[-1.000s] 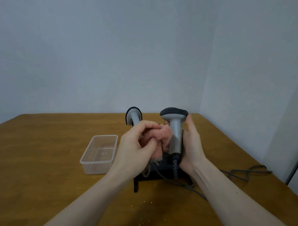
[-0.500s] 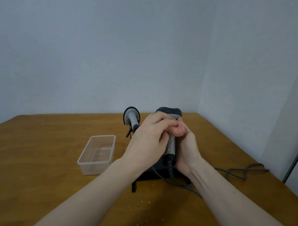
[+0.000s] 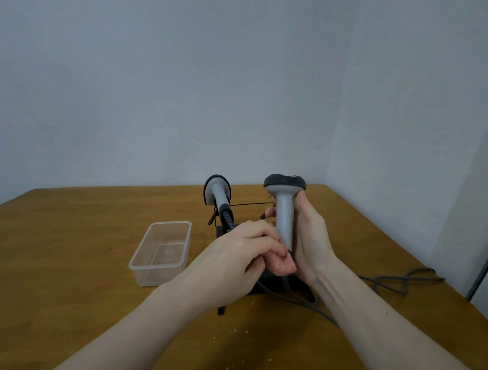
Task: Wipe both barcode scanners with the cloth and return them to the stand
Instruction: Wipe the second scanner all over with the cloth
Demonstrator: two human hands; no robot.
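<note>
Step in hand, as judged: wiping the first scanner (image 3: 285, 211), cloth at the foot of its handle; second scanner (image 3: 217, 192) sat in the stand (image 3: 265, 279), seemingly not yet wiped.

Right hand (image 3: 309, 238) held the scanner upright above the stand, fingers wrapped round the far side of the handle, thumb along its right edge; left hand (image 3: 240, 257) had fingers curled and clamped on the cloth (image 3: 280, 264), pressing it to the handle's base, just above the cord (image 3: 387, 283).

Scanner: grey handle, smooth, slightly flared toward a dark head at top; head faced away, window not visible; cord trailed from the base across the table (image 3: 72, 248) to the right. Cloth: pink, nubbly, bunched small; most of it hidden in the hand.

Next move, as judged: carry the cloth up over the head, then lower the scanner into the free side of the stand, minding the cord; the seat itself was hidden behind the hands.

Clear tub (image 3: 146, 268) stood left of the stand, apart from it; pale crumbs (image 3: 229, 332) lay on the near table.
</note>
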